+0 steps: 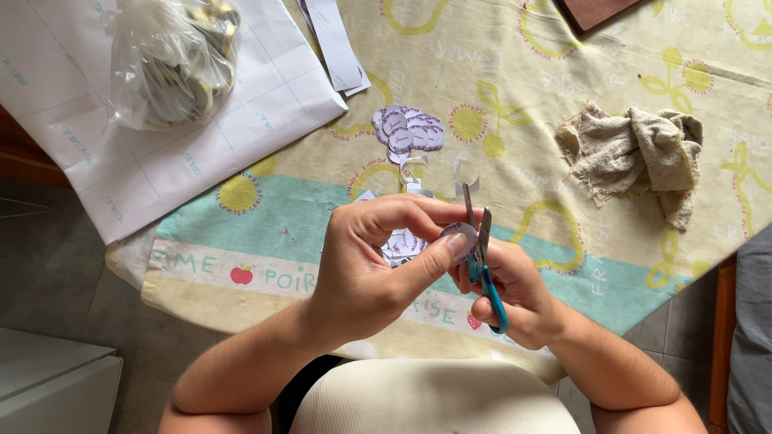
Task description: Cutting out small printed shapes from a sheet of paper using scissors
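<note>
My left hand point(378, 257) pinches a small round paper label point(458, 235) between thumb and fingers, above the table's front edge. My right hand point(515, 293) grips blue-handled scissors point(481, 257), whose blades are slightly apart against the label's edge. A pile of cut round labels point(408, 128) lies on the tablecloth just beyond my hands. More paper pieces point(402, 245) lie under my left hand, partly hidden.
A patterned tablecloth point(611, 265) covers the table. A crumpled beige rag point(639, 153) lies at the right. A white gridded sheet point(161, 161) with a clear plastic bag point(173, 60) of round items sits at the back left. Paper strips point(338, 44) lie near the top.
</note>
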